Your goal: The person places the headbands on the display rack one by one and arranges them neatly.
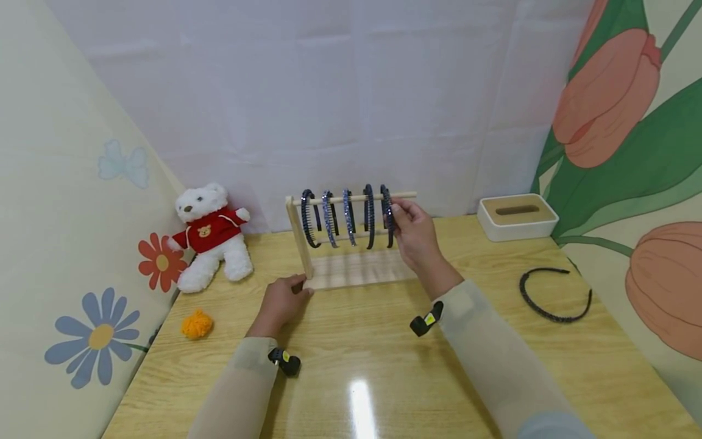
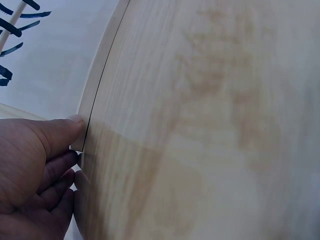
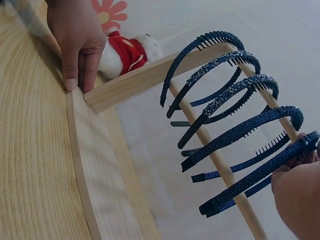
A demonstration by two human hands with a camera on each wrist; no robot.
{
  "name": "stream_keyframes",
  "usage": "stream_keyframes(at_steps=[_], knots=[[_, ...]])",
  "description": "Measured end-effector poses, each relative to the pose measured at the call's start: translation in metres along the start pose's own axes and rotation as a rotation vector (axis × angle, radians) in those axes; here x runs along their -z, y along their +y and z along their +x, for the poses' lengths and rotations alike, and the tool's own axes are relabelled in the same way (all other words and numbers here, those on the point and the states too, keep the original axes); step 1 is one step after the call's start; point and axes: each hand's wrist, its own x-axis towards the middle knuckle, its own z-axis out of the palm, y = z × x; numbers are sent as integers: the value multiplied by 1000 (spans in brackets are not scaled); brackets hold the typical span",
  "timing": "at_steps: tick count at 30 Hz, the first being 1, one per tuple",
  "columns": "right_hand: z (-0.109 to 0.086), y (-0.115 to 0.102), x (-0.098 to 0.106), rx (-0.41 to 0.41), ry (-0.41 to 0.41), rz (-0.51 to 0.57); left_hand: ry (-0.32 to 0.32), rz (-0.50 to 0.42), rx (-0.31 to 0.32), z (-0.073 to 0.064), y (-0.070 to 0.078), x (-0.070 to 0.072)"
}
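A wooden headband rack stands on the table, with several dark, glittery headbands hanging in a row over its rods. My right hand pinches the headband at the right end of the row between thumb and fingers; that headband loops over the upper rod. At the rack's near left corner, my left hand grips the base, with the thumb along the front edge and the other fingers curled at the corner. In the right wrist view only part of the right hand shows.
One more dark headband lies on the table to the right. Behind it is a white tissue box with a wooden top. At left, a white teddy bear in a red sweater sits behind an orange yarn ball.
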Motion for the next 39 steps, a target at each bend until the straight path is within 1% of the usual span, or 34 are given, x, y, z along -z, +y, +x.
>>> stream_keyframes(at_steps=[10, 15, 30, 39], knots=[[-1, -1, -1, -10, 7, 29, -2, 18, 4, 0, 0, -1], [-1, 0, -1, -17, 9, 33, 3, 13, -1, 0, 0, -1], [1, 3, -1, -13, 14, 27, -7, 17, 3, 1, 0, -1], [1, 4, 2, 0, 18, 47, 7, 28, 0, 1, 0, -1]])
